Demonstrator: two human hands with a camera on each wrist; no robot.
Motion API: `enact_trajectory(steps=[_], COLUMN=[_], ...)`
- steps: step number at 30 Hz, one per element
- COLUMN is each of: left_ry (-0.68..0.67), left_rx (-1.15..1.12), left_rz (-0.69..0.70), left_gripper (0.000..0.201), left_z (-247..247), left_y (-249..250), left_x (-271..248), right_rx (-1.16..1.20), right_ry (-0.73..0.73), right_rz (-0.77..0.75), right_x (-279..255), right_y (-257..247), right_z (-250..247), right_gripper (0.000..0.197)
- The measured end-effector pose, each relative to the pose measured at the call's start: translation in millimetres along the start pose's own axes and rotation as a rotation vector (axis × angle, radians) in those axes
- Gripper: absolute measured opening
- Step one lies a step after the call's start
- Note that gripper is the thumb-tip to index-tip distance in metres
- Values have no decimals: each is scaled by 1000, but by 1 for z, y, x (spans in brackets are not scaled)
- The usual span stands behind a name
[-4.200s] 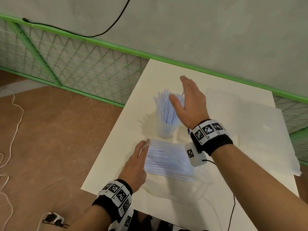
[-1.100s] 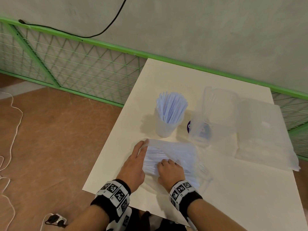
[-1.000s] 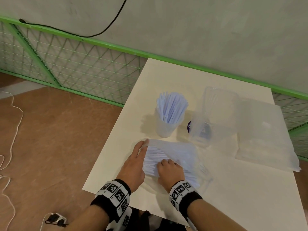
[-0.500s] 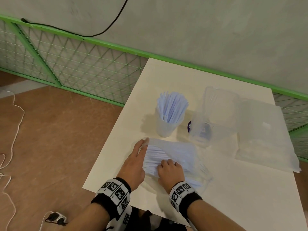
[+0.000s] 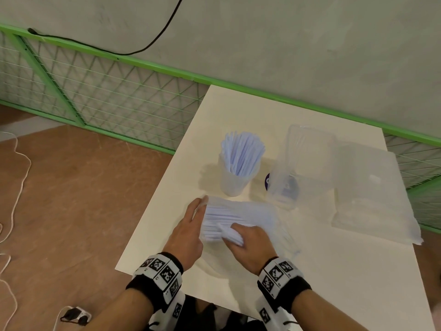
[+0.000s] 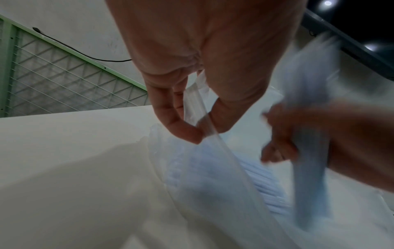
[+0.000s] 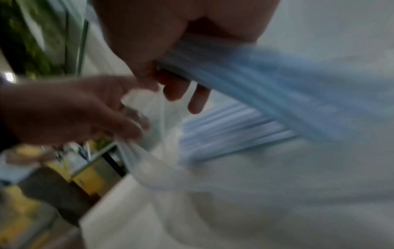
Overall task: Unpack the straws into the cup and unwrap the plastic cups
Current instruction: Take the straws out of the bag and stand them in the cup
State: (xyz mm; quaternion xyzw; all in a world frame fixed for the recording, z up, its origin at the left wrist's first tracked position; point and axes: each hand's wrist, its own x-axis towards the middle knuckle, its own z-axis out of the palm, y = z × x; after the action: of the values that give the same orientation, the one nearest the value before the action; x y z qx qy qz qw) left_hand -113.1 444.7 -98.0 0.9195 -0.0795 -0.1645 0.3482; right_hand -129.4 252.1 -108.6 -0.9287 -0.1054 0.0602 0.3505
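Straws coming out of their bag at the bench's near edge

The right hand [image 5: 250, 244] fingers curl round a bundle of straws [image 5: 230, 232]; the left hand [image 5: 188, 232] pinches the clear bag [image 6: 198, 107] mouth. Beyond stands a cup [image 5: 235, 180] full of upright straws, with wrapped plastic cups [image 5: 300, 168] lying beside it on the bench [image 5: 334, 271].

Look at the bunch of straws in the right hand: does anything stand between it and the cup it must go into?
Nothing visible does. The right hand grips a bunch of straws at the bag mouth, which the left hand pinches open. The cup stands just beyond the bag, already holding straws; the wrapped cups sit beside it, off the path.
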Motion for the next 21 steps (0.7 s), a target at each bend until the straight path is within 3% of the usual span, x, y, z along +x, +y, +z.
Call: enact_trajectory(steps=[1, 5, 11, 16, 21], left_ry=[3, 10, 11, 14, 7], left_rx=[-1, -5, 21, 14, 15], left_rz=[3, 9, 8, 5, -2], left_gripper=[101, 102, 103, 102, 102], left_z=[0, 0, 3, 3, 5], left_y=[0, 3, 4, 7, 6], left_x=[1, 3, 4, 5, 4], right_rx=[129, 462, 388, 303, 286], right_ry=[75, 225, 42, 58, 39], right_rz=[-13, 172, 389, 313, 392], right_x=[-3, -8, -8, -13, -15], right_y=[-5, -26, -21, -18, -13], right_z=[-2, -11, -16, -19, -24], right_gripper=[30, 14, 32, 28, 36])
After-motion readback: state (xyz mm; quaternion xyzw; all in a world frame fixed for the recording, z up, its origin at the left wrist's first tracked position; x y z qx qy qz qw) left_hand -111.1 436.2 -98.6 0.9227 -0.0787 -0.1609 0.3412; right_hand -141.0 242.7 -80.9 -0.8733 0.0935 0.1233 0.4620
